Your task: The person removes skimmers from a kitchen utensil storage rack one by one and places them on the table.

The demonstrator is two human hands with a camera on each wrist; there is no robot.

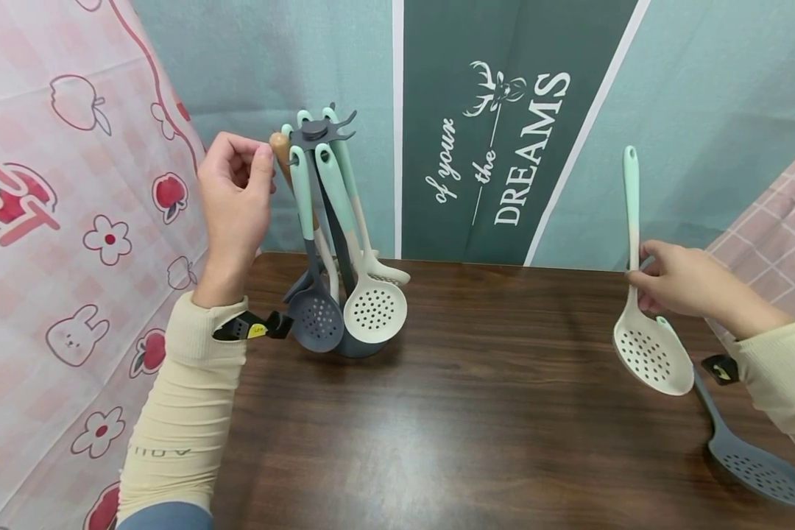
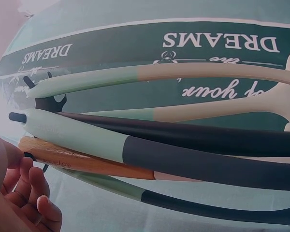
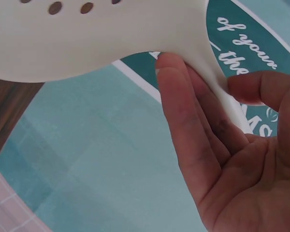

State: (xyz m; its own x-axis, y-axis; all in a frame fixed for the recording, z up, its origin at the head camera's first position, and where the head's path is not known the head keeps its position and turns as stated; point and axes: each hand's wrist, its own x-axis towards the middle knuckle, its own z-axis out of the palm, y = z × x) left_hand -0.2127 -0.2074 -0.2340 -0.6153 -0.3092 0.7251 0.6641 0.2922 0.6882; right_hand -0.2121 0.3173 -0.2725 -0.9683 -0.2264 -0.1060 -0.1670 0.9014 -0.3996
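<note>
My right hand [image 1: 685, 280] pinches a cream skimmer [image 1: 652, 350] by the neck, its mint handle upright and its perforated bowl hanging low. In the right wrist view, the thumb and fingers lie on opposite sides of that neck [image 3: 215, 77]. At the rack, my left hand [image 1: 238, 188] pinches the top end of a wooden-handled utensil [image 1: 281, 151]. The left wrist view shows this wooden handle [image 2: 87, 157] with its tip at my thumb and fingers, beside a dark hook; its lower end is hidden behind other utensils.
A dark hook rack [image 1: 321, 131] carries several utensils, including a grey skimmer [image 1: 316, 320] and another cream skimmer [image 1: 375, 309] at the front. A grey slotted turner [image 1: 762, 467] lies on the wooden table [image 1: 477, 412] at right. Printed cloths [image 1: 305, 51] hang behind and beside.
</note>
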